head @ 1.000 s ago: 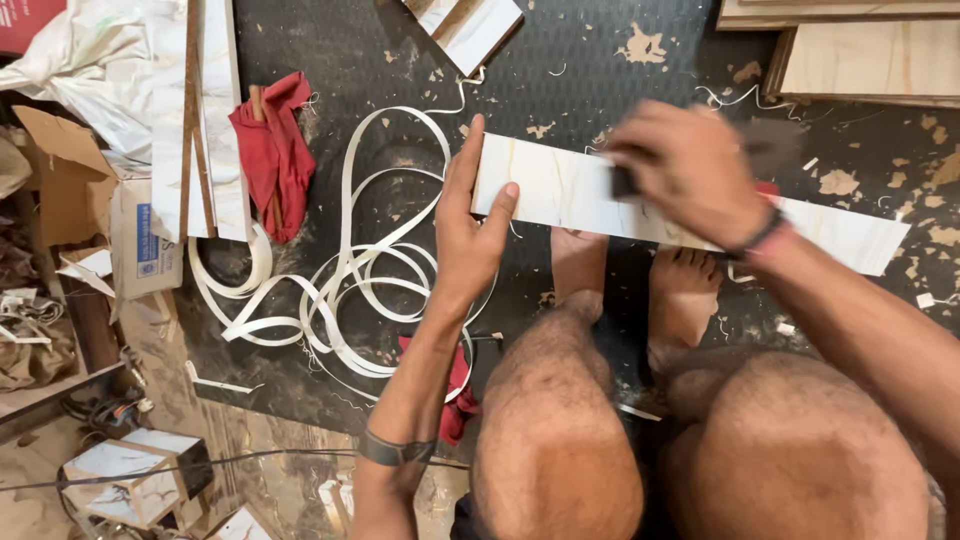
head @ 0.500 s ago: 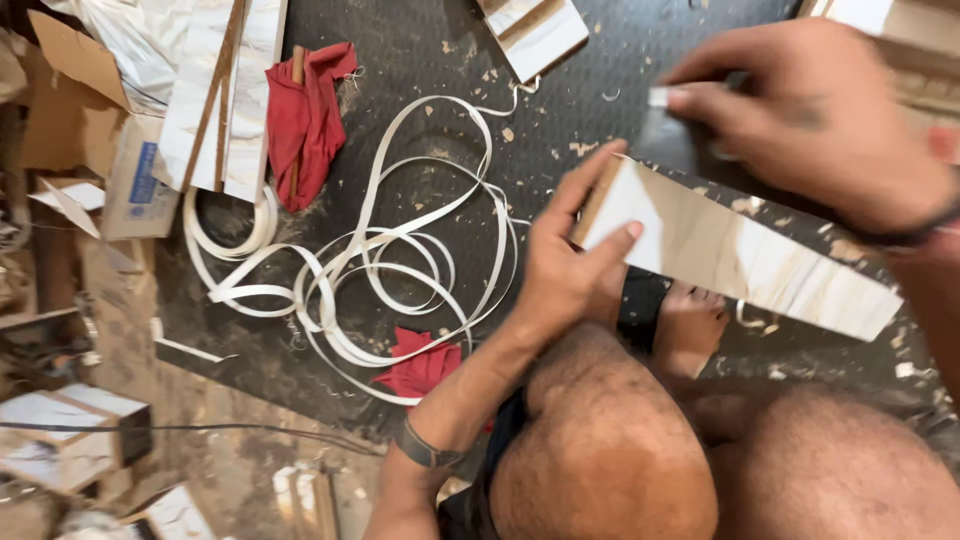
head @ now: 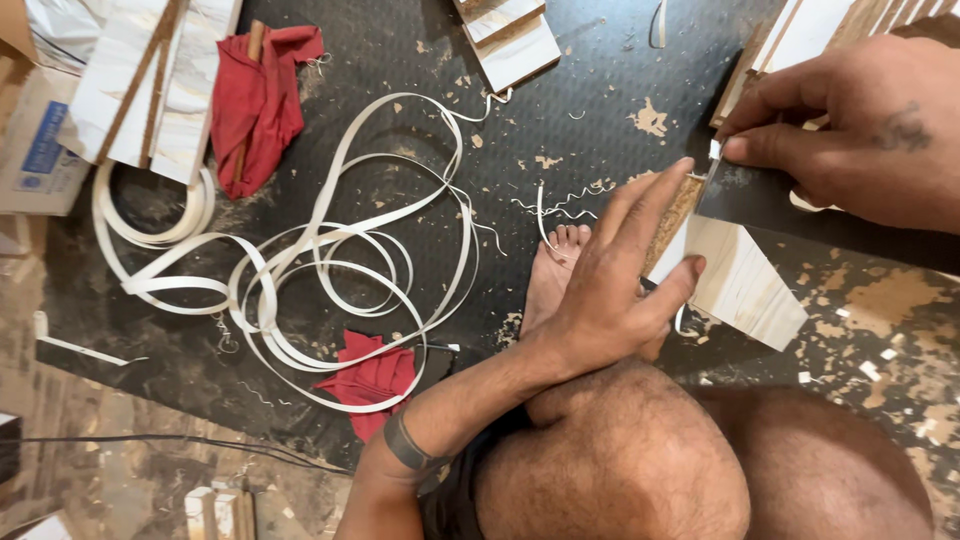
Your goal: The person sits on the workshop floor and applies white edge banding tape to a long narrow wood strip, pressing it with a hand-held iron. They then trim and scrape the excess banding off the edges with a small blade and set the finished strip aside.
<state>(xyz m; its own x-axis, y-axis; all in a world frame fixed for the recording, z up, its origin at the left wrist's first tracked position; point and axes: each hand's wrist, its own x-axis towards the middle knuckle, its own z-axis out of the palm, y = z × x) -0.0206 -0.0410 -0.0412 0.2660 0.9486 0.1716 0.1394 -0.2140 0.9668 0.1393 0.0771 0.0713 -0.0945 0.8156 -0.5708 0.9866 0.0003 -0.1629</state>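
My left hand [head: 620, 280] grips the end of a pale laminated board piece [head: 740, 285], thumb on its face and fingers along its raw brown edge. My right hand [head: 860, 125] pinches a flat dark metal blade [head: 760, 200] whose corner rests against the top of that edge. The board stands tilted above my knees, with my bare foot [head: 555, 275] on the dark mat [head: 420, 60] just left of it.
A long white edge-banding strip [head: 330, 270] lies in loose loops on the mat. Two red cloths [head: 265, 95] [head: 375, 380] lie near it. Board offcuts [head: 515, 40] and laminate sheets [head: 150, 85] sit at the top, with a cardboard box [head: 35, 150] at left. Shavings litter the mat.
The board has swung from lying flat across my lap to tilted on end. My right hand moved to its upper corner with the blade. My left hand shifted to the edge.
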